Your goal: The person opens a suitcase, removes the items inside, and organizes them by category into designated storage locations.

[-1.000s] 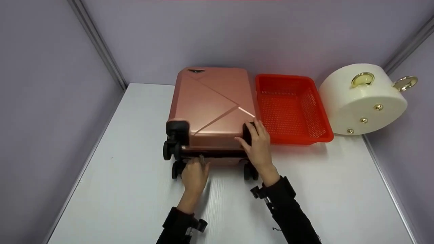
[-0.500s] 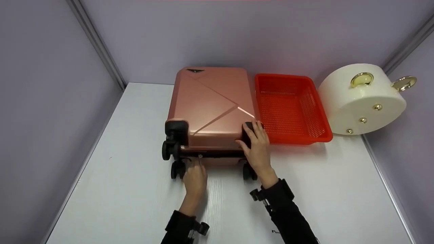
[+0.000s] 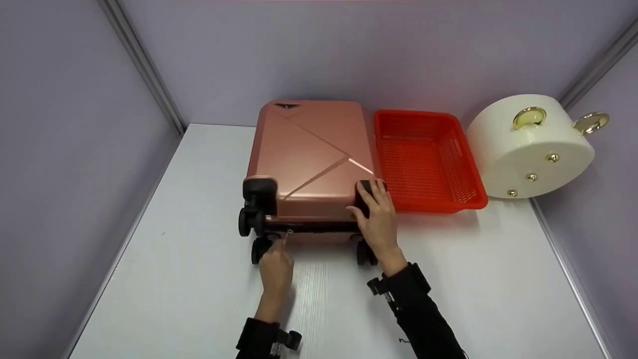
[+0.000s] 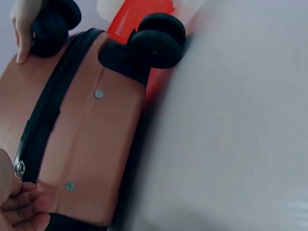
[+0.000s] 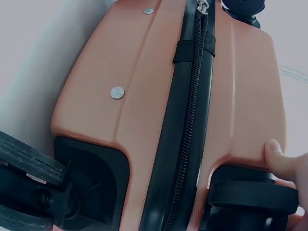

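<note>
A rose-pink hard suitcase point(image 3: 314, 144) lies flat, its black-wheeled end toward me. My left hand point(image 3: 276, 269) is at the left part of that end and pinches the metal zipper pull point(image 4: 19, 168). The black zipper point(image 5: 185, 144) runs along the middle of the end face, and its teeth are closed together in the right wrist view. My right hand point(image 3: 381, 224) grips the suitcase's near right corner, fingers over the black corner guard, thumb point(image 5: 276, 156) pressed on the end face beside a wheel point(image 5: 252, 196).
Against the suitcase's right side stands a red plastic basket point(image 3: 468, 205). A white round case point(image 3: 528, 144) with gold handles and studs leans at the far right. Grey-lilac walls point(image 3: 319, 50) enclose the white table point(image 3: 174, 279) at the back and sides.
My left hand has moved slightly left and toward me along the zipper, with the pull in its fingers. The right hand has stayed on the corner, and the suitcase lies as before.
</note>
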Demonstrator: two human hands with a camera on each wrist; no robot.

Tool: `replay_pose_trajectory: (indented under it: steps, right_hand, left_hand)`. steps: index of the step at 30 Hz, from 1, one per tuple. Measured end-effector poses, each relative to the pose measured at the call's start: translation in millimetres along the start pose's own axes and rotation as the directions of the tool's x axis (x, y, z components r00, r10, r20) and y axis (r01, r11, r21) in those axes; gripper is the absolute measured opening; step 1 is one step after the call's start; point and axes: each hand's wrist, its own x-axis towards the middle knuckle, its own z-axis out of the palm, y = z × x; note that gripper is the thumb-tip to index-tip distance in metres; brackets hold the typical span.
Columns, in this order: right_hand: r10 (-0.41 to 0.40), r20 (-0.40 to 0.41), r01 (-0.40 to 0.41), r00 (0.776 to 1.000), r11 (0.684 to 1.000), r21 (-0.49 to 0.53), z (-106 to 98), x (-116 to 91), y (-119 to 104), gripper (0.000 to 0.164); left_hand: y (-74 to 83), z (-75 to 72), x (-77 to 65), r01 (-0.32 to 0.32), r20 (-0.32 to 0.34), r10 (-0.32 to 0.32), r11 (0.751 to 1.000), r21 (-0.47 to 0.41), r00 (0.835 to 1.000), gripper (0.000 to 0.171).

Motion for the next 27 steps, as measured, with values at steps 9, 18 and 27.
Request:
replay_pose_trajectory:
  steps: [9, 18, 27]
  right_hand:
    - [0.013, 0.005, -0.013, 1.0, 1.0, 0.013, 4, -3, 2, 0.053]
    - [0.023, -0.003, -0.023, 1.0, 0.999, 0.026, 5, -4, 3, 0.052]
    - [0.018, -0.013, -0.017, 1.0, 1.0, 0.024, 4, -4, 5, 0.051]
  left_hand:
    - [-33.1, -16.3, 7.9, 0.002, -0.049, -0.009, 0.989, -0.151, 0.999, 0.009]
    - [-61.4, -34.3, 22.5, -0.037, 0.028, 0.039, 0.996, -0.077, 0.999, 0.007]
    - [-84.2, -40.9, 38.6, -0.041, 0.07, 0.046, 0.996, -0.076, 0.996, 0.011]
